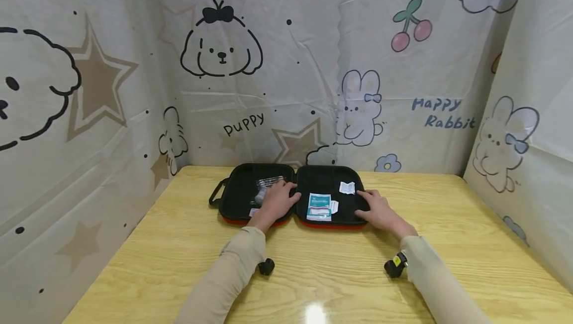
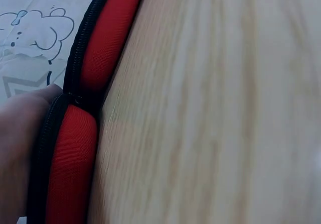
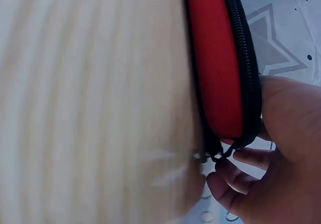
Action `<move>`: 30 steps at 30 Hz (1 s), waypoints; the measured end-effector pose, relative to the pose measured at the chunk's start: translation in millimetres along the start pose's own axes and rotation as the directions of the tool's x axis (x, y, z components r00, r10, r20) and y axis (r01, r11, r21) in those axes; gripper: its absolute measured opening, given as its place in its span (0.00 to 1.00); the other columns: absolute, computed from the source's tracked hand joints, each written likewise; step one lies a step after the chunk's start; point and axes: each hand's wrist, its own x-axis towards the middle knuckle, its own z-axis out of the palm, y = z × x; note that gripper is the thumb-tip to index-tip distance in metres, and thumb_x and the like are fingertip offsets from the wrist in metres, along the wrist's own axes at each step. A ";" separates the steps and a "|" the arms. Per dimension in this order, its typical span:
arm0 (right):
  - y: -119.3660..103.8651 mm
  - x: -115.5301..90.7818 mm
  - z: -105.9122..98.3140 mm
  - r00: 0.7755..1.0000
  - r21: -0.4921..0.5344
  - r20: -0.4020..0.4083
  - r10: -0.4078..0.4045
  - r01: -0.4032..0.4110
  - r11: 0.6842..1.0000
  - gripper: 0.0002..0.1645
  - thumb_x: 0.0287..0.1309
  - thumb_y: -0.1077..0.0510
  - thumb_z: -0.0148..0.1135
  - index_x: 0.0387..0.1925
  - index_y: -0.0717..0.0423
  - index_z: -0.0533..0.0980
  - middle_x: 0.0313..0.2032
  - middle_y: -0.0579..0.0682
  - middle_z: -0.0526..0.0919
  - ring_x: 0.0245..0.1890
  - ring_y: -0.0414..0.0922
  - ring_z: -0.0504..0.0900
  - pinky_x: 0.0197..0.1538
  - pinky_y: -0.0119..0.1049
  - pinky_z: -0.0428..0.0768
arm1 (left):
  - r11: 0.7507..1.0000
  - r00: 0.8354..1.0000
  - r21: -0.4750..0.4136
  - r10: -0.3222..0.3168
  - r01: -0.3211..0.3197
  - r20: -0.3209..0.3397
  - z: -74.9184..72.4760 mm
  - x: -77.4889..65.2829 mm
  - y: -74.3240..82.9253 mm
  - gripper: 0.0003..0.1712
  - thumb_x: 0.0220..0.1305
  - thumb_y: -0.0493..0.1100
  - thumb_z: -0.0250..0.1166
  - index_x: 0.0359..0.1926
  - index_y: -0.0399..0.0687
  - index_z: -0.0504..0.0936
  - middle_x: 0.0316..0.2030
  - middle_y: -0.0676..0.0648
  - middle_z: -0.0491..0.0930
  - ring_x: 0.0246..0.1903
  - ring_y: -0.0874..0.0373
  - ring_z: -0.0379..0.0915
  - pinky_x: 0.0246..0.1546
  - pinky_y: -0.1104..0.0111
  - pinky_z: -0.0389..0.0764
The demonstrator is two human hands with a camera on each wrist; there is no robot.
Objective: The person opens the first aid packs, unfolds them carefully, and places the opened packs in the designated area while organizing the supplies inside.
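Observation:
A red zip case (image 1: 329, 179) with a black lining lies unfolded, its two halves side by side. My left hand (image 1: 278, 201) reaches over the left half, its fingers spread towards the hinge between the halves. Beneath and beside it are clear-wrapped items (image 1: 268, 181), partly hidden by the hand. At the right half's outer edge, my right hand (image 1: 378, 210) grips the rim, with some fingers curled on the outside near the zipper pull (image 3: 219, 157). In that half lie a teal-and-white packet (image 1: 319, 207) and a small white packet (image 1: 346, 187).
The case stands near the back edge of a wooden table (image 1: 331, 264). A black carry handle (image 1: 217, 193) sticks out at its left. Patterned cloth (image 1: 295, 65) hangs behind the table and along both sides. Black wrist cameras (image 1: 266, 267) hang under both forearms.

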 end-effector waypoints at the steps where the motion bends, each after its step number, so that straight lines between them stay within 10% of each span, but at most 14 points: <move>1: 0.4 -0.1 -1.0 1.000 -0.004 -0.018 -0.007 0.006 1.000 0.39 0.61 0.53 0.63 0.69 0.66 0.63 0.65 0.75 0.60 0.59 0.73 0.64 0.63 0.67 0.65 | 1.000 1.000 0.000 0.002 -0.002 -0.002 1.2 0.2 0.8 0.28 0.72 0.60 0.55 0.65 0.53 0.76 0.57 0.41 0.74 0.57 0.45 0.71 0.63 0.51 0.68; 14: -19.7 9.6 -13.7 0.980 0.022 -0.171 -0.101 0.106 0.994 0.23 0.64 0.56 0.62 0.57 0.63 0.78 0.52 0.63 0.80 0.52 0.58 0.71 0.58 0.57 0.69 | 1.000 1.000 -0.022 0.005 -0.005 -0.019 0.8 -1.3 1.1 0.27 0.72 0.58 0.56 0.65 0.53 0.76 0.58 0.41 0.74 0.58 0.45 0.70 0.64 0.49 0.67; 30: -48.3 31.0 -6.2 0.996 0.119 -0.002 -0.085 0.085 0.989 0.21 0.67 0.54 0.60 0.56 0.62 0.79 0.50 0.58 0.84 0.45 0.51 0.78 0.55 0.50 0.78 | 1.000 0.999 -0.009 0.026 -0.026 -0.026 -1.1 -3.2 -1.7 0.27 0.72 0.59 0.56 0.64 0.53 0.77 0.56 0.41 0.75 0.56 0.45 0.71 0.63 0.51 0.69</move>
